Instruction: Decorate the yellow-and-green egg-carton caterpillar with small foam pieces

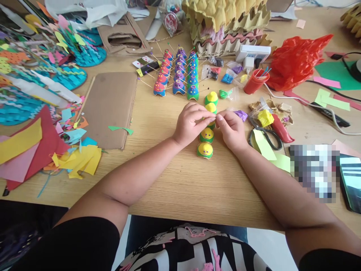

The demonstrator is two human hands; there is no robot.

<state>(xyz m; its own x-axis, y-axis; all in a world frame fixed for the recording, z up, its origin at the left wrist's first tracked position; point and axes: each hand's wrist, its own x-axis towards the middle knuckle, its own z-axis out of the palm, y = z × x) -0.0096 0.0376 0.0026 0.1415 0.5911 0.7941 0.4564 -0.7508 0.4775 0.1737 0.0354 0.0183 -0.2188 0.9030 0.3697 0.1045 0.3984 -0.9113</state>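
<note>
A row of yellow-topped, green-based egg-carton cups runs away from me on the table. The nearest two carry small faces with dark eyes and a smile; the far ones show plain yellow tops. Over the middle of this row, my left hand and my right hand meet at the fingertips. Both are pinched closed, thumb against finger. Anything between the fingertips is too small to make out. The hands partly cover the cups beneath them. Beyond stand finished-looking rows of red-blue, purple and green-blue cups with pins sticking out.
Black scissors, a red cup and small clay packets lie to the right. Egg trays are stacked behind. At left are a cardboard piece, paper scraps and white glue tubes. A phone rests far right.
</note>
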